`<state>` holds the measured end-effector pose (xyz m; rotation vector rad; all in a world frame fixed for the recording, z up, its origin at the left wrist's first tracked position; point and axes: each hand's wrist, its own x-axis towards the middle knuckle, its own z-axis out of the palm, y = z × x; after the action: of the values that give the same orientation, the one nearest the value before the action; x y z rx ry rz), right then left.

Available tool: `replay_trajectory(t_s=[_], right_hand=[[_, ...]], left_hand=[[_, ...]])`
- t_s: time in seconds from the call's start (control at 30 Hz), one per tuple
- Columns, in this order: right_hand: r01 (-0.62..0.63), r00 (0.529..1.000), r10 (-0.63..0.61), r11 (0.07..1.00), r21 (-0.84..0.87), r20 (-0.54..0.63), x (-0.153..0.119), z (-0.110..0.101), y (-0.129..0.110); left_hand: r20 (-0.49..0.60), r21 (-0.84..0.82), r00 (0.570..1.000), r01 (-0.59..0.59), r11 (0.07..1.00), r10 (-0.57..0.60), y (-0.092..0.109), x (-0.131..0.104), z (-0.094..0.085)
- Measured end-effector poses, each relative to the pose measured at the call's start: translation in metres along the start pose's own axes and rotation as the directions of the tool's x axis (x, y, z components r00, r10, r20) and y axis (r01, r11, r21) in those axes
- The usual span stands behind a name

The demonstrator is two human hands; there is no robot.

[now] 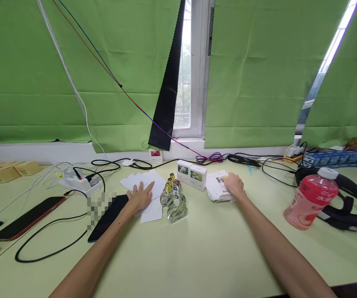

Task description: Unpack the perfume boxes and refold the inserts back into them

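My left hand [140, 198] lies open on a spread of white paper pieces [156, 181], its fingers apart and pressing down on them. To the right, my right hand [234, 184] is closed over the edge of a stack of flat white cartons [215, 190] with a small flower picture on top. Between my hands stand several small glass perfume bottles [176, 211] with gold or silver caps. Just behind the bottles, two white boxes [192, 175] with white-flower pictures stand upright side by side. The fingertips of my right hand are partly hidden.
Left of my left arm lie a dark phone [110, 217], another phone [27, 218], a power strip [80, 182] and loose black cables. On the right stand a pink drink bottle [312, 198] and a black headset strap [349, 215]. A red-pictured card [156, 156] leans at the wall.
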<state>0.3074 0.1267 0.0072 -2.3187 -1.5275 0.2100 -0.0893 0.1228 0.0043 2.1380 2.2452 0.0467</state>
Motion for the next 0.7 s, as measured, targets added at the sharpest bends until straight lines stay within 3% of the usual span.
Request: replay_trajectory(t_s=[0.23, 0.3, 0.37, 0.43, 0.5, 0.7], right_hand=[[0.146, 0.966, -0.152, 0.988, -0.045, -0.209, -0.017, -0.017, -0.024], [0.251, 0.925, -0.258, 0.966, -0.061, -0.280, -0.021, -0.026, -0.033], [0.416, 0.844, -0.416, 0.906, -0.077, -0.338, -0.025, -0.034, -0.044], [0.555, 0.778, -0.540, 0.830, -0.051, -0.321, -0.028, -0.041, -0.055], [0.628, 0.749, -0.605, 0.778, 0.000, -0.271, -0.032, -0.044, -0.067], [0.645, 0.753, -0.644, 0.763, -0.041, -0.133, -0.044, -0.040, -0.084]], left_hand=[[-0.032, 0.016, 0.999, -0.036, 0.999, 0.036, 0.004, 0.002, 0.005], [-0.045, 0.015, 0.998, -0.045, 0.999, 0.046, 0.003, 0.001, 0.005], [-0.061, 0.013, 0.997, -0.049, 0.999, 0.050, 0.003, -0.001, 0.005], [-0.078, 0.007, 0.996, -0.045, 0.999, 0.045, 0.003, -0.003, 0.005], [-0.089, -0.001, 0.996, -0.030, 1.000, 0.030, 0.003, -0.005, 0.004], [-0.085, -0.038, 0.996, 0.022, 0.999, -0.025, -0.003, -0.007, -0.001]])
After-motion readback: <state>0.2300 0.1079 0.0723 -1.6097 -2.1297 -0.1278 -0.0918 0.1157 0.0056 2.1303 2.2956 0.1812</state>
